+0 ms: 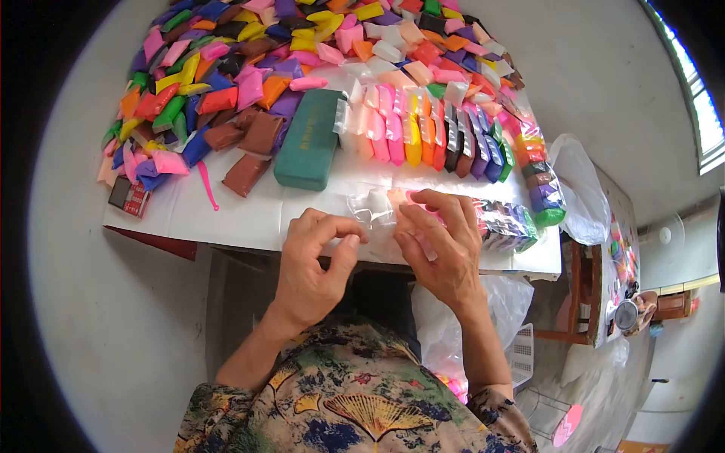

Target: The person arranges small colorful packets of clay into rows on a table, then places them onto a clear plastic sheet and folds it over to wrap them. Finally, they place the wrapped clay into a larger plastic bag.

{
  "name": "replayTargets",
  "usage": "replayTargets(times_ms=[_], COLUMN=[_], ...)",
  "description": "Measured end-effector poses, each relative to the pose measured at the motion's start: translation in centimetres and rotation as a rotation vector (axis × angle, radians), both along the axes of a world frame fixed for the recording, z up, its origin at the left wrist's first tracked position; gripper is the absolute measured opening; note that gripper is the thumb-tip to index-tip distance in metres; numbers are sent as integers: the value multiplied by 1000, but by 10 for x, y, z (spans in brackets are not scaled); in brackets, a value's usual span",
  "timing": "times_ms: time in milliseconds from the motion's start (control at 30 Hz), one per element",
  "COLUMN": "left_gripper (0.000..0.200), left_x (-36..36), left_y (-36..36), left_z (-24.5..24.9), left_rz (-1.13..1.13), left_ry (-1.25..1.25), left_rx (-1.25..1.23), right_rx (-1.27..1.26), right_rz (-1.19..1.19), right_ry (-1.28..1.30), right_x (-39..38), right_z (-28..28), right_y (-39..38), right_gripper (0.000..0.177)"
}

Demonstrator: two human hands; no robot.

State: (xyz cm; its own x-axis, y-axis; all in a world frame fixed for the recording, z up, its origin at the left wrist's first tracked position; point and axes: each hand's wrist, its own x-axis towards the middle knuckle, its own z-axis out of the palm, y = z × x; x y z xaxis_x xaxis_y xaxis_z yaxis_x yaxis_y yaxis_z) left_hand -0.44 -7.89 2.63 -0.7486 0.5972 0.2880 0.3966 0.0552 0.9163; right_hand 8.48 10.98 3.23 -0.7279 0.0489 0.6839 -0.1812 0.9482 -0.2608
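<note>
My left hand [319,253] is over the table's front edge, its fingers curled with thumb and fingertips apart and nothing seen between them. On the left part of a clear plastic bag [507,225] filled with coloured packets rests my right hand [445,234], fingers bent around its pale pink packets. Whether it grips one is hidden. The bag's clear end [371,208] lies between my hands. Behind them stands a row of coloured packets [438,136], running from pink through yellow, orange and black to blue and green, beside a green box [310,140].
Loose coloured packets [249,60] are heaped along the back and left of the white table [249,219]. A filled bag [544,185] lies at the right. A phone-like object [130,198] and a pink strip [208,187] are at the left. Beyond is another table [604,302].
</note>
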Motion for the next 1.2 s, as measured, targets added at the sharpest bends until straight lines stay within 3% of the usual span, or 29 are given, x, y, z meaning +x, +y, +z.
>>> replayTargets(times_ms=[33, 167, 367, 667, 967, 1200], left_gripper=[10, 23, 33, 46, 57, 43], left_x=[3, 7, 7, 21, 25, 15], left_y=[-1, -1, 0, 7, 18, 12], left_z=[3, -1, -20, -24, -23, -21], left_rz=[48, 38, 41, 170, 47, -17], left_ry=[125, 397, 488, 813, 690, 520], left_rx=[-89, -71, 7, -269, -183, -67], right_rx=[0, 29, 32, 20, 34, 30], right_rz=[-7, -20, -8, -9, -19, 3], right_ry=[3, -24, -53, -54, -90, -100], right_x=[-1, -1, 0, -1, -1, -2], right_z=[0, 1, -2, -3, -1, 4], right_y=[0, -2, 1, 1, 1, 1], right_gripper=[36, 40, 42, 48, 56, 53])
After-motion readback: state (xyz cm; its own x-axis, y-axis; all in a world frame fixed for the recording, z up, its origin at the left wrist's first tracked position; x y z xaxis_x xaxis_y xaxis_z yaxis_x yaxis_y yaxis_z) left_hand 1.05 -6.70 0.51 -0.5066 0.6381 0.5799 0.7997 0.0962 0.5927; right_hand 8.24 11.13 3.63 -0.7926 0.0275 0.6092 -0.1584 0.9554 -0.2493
